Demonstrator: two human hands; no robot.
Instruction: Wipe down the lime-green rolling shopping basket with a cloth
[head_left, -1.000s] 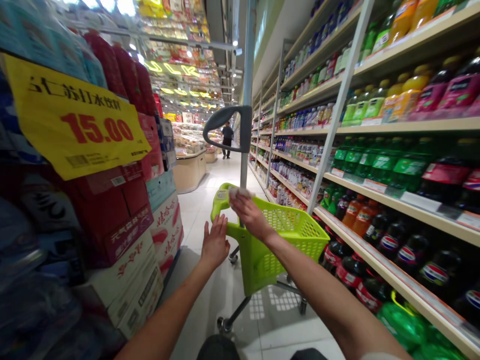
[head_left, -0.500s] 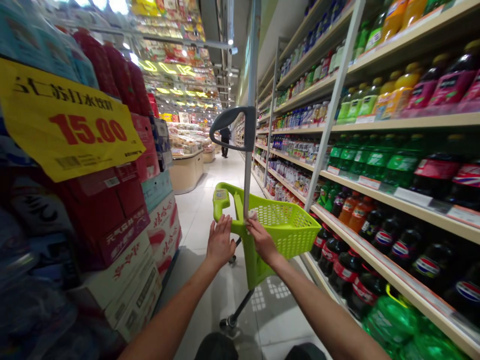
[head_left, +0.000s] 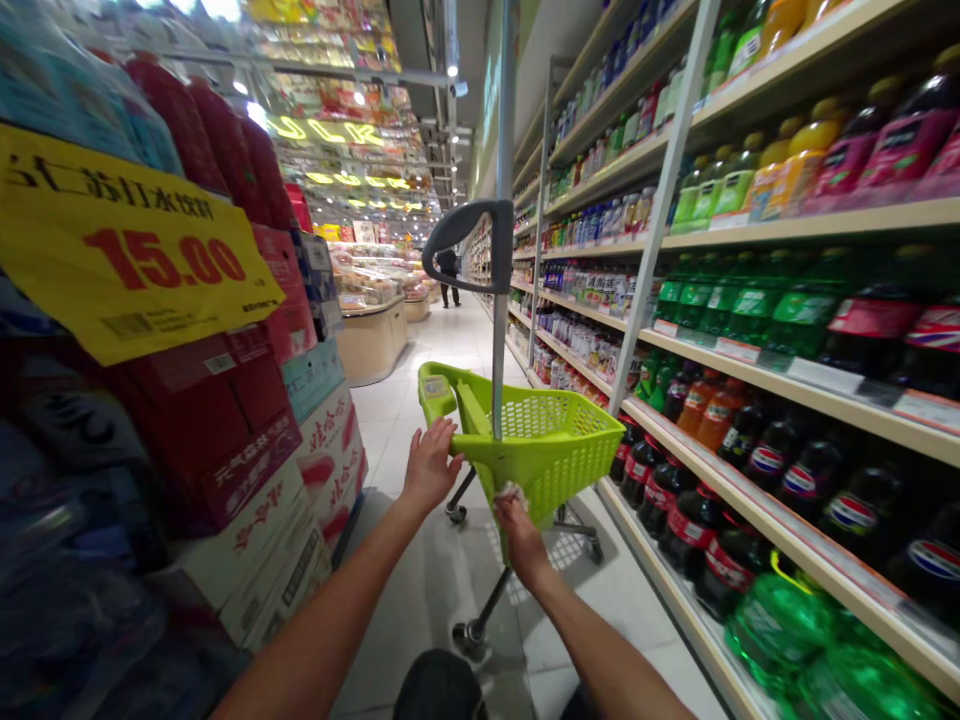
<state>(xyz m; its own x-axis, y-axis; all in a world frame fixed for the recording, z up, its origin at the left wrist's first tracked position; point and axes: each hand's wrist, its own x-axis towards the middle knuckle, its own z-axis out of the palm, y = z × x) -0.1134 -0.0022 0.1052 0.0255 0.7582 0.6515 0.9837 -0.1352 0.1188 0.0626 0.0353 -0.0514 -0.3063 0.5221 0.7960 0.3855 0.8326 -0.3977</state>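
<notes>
A lime-green shopping cart (head_left: 559,455) with a perforated basket stands in front of me on thin legs with casters. A grey pole (head_left: 499,340) with a dark grey loop handle (head_left: 469,245) rises from it. My left hand (head_left: 431,462) is at the near left corner, fingers bent over the rim and thumb on the near side. Lower on the near wall, my right hand (head_left: 523,535) pinches a small crumpled whitish cloth (head_left: 511,493) against the green plastic. Part of the cloth is hidden by the fingers.
Shelves (head_left: 787,375) of drink bottles line the right side. Stacked drink cartons (head_left: 247,440) with a yellow price sign (head_left: 142,250) stand close on the left. Down the tiled aisle are display counters (head_left: 371,340) and a person (head_left: 448,275). My knee (head_left: 439,685) is below.
My right hand has moved down the cart's near wall with the cloth. My left hand has shifted slightly left and now bends over the rim. The cart has turned a little.
</notes>
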